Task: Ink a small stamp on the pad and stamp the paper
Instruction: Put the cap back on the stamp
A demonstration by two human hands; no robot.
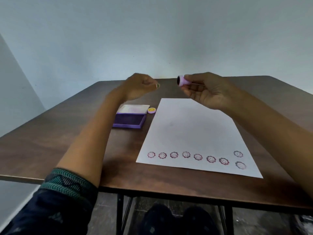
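Note:
My right hand (208,90) is raised above the far end of the white paper (191,131) and pinches a small pink stamp (183,80), whose dark inked face points left. My left hand (138,86) hovers level with it, fingers loosely curled with nothing in them, a gap between the two hands. Below my left hand the purple ink pad (129,120) lies open on the table, its lid tipped back. A row of several smiley prints (186,155) runs along the paper's near edge, with two more at the right corner.
A small round yellow and pink cap (151,110) sits beside the ink pad's far right corner. The brown table (50,133) meets a pale wall behind. My knees and the table's metal legs show under the near edge.

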